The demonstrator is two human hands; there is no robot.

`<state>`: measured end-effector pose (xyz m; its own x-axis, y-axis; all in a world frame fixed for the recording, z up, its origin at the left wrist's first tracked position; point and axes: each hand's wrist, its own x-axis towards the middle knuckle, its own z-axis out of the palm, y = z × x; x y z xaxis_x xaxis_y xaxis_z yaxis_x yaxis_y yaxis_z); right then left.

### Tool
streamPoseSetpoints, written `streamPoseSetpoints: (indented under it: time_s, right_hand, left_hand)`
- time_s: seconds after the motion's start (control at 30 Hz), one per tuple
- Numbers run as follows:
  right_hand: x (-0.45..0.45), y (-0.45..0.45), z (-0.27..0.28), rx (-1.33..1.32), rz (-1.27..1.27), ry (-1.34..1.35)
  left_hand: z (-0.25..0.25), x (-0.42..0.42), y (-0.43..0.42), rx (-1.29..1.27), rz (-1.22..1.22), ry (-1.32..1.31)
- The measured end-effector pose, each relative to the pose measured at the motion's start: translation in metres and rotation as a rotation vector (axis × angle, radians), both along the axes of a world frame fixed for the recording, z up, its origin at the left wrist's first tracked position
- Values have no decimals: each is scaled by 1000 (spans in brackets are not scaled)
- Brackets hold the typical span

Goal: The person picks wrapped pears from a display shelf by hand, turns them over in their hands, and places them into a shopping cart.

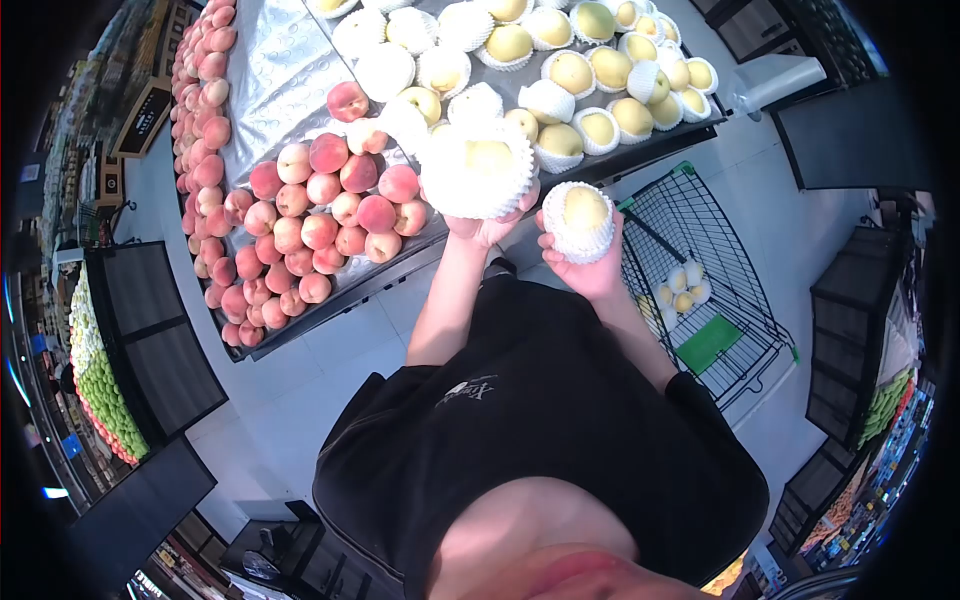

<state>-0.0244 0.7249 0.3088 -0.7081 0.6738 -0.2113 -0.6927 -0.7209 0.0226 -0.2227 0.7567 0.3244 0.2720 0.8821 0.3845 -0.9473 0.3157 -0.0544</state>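
Observation:
My left hand point(480, 230) is closed round a pale yellow fruit in a white foam net point(488, 155), held up over the display's front edge; it looks large and bright. To its right, my right hand point(592, 272) grips a second netted yellow fruit point(582, 210) from below and the side. The two fruits are apart. Behind them, more netted yellow fruits point(572, 72) lie on the display. Pink-red peaches point(320, 230) are piled to the left of my left hand.
A shopping cart point(770, 310) with a green panel stands right of my right hand, with several yellow fruits point(683, 300) inside. The display's dark edge point(370, 282) runs before me. Black stands point(160, 320) are at the left, others point(845, 330) at the right. A plastic roll point(785, 82) is upper right.

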Motion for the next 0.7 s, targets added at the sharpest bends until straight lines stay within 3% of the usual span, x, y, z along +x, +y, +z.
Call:
streamPoseSetpoints:
  time_s: [0.13,0.27,0.5,0.63,0.7]
  right_hand:
    - [40,-22,11,84,-53,33]
    - [102,-62,6,119,-139,66]
    - [208,-161,-30,-102,-419,156]
    - [254,-199,-53,-268,-642,72]
    - [277,-213,-62,-252,-723,58]
  left_hand:
    - [3,40,-9,186,-12,117]
    - [-1,103,-41,65,-91,213]
    - [-6,236,-103,-510,-126,518]
    - [-44,287,-114,-863,-275,582]
    - [-50,306,-120,-864,-296,660]
